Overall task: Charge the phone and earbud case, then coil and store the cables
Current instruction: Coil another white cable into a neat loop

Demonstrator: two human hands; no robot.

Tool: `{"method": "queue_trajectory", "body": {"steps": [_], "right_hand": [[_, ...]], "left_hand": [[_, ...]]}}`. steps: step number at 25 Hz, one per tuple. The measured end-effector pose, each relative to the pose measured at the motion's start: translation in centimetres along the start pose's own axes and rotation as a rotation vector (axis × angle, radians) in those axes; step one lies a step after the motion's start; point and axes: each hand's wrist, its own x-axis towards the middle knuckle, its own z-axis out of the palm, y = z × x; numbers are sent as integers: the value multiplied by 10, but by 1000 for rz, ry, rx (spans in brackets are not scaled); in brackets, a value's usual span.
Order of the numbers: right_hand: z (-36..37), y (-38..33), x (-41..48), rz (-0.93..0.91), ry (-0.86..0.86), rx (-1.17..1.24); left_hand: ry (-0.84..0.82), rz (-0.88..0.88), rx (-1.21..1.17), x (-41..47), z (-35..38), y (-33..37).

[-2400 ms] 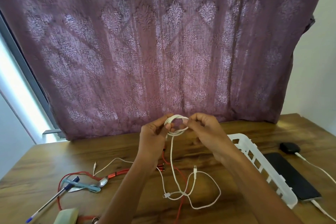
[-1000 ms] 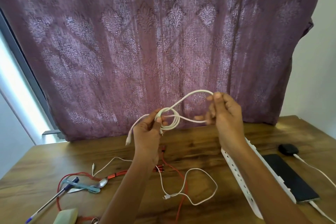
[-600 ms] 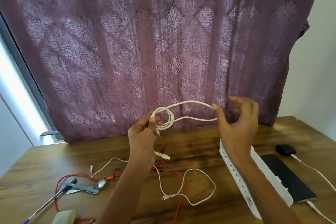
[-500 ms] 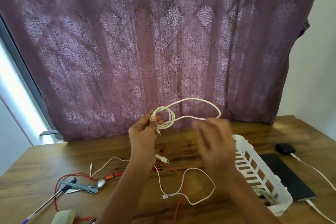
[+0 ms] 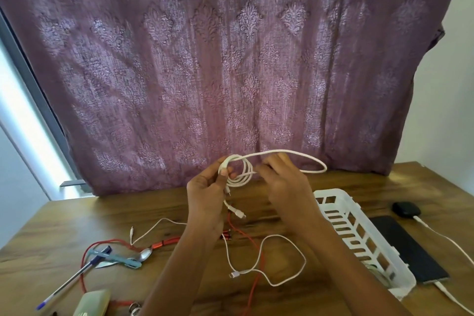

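Two hands worked one white cable (image 5: pixel 239 174) in the air above the table (image 5: pixel 77 218). The left hand (image 5: pixel 206 197) pinched the small wound coil between thumb and curled fingers, evidently to stop the turns springing apart. A short tail ending in a plug (image 5: pixel 239 214) hung just below those fingers. The right hand (image 5: pixel 284 182) sat just beside the coil with its fingers bent toward it, tips at the strand leaving the coil. Whether they actually nipped it could not be told. The unwound slack arched as one long loop from the top of the coil, over the right knuckles and out beyond them, probably held up to be laid on as the next turn. Below the right wrist stood the white basket (image 5: pixel 333 192), likely the store. Past it, well apart from either hand, lay the phone (image 5: pixel 407 246) and earbud case (image 5: pixel 406 209), each with a cable at it.
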Motion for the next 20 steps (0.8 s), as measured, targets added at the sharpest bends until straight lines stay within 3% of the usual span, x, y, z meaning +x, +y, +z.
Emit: {"method": "queue_trajectory", "body": {"steps": [5,11,14,17,20], "right_hand": [[-13,26,-8,245,152,144],[-34,35,-14,672,173,747],[-45,50,-13,958,315,1087],[-48,63,-16,933,247,968],[-33,54,-32,763,102,877]], "left_hand": [[73,24,59,6,-10,-1],[58,4,36,9,-5,-2],[163,14,63,17,-14,-4],[198,-55,-54,21,-25,-1],[157,-121,-166,17,-21,7]]}}
